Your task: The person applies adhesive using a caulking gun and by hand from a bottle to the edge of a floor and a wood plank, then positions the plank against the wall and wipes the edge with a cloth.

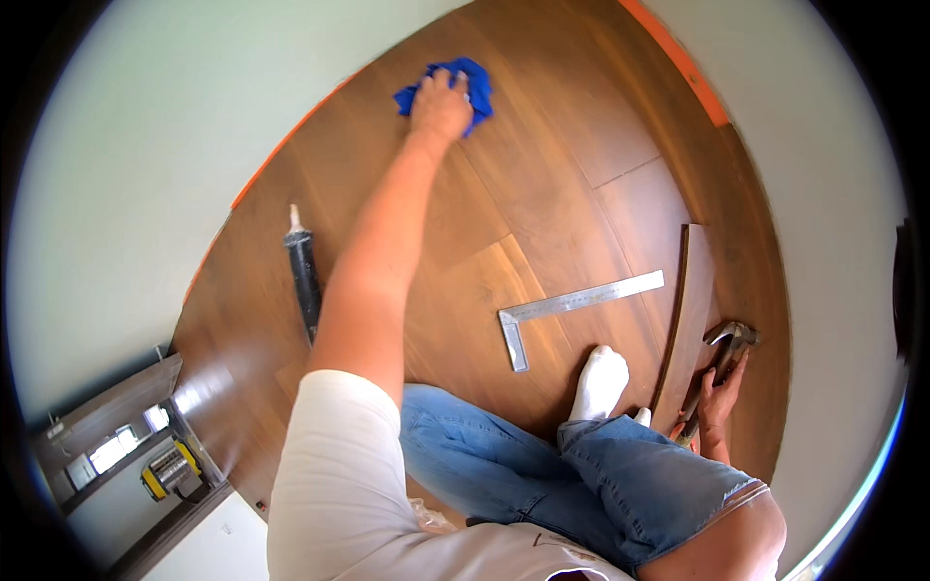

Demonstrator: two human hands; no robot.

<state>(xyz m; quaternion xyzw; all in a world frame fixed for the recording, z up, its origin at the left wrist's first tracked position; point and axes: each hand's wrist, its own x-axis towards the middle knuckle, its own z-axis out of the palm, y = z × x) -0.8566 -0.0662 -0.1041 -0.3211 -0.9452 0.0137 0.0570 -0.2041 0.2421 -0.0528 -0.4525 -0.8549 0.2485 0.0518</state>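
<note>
My left arm reaches far forward over the wood floor. At its end my left hand (443,108) presses down on a crumpled blue cloth (474,79), fingers bent into it. Low at the right, beside my bent knee, my right hand (719,399) is closed about the handle of a claw hammer (733,335); part of the grip is hidden. The hammer's metal head points away from me. Just left of it lies a narrow dark brown plank (681,310). A metal try square (581,297) rests on the floor between my arms.
A black sealant tube with a pale nozzle (302,269) lies left of my left arm. Orange strips (683,63) run along the floor's edges by the pale walls. My white-socked foot (601,382) is near the square. A yellow-and-black work lamp (171,471) stands far left.
</note>
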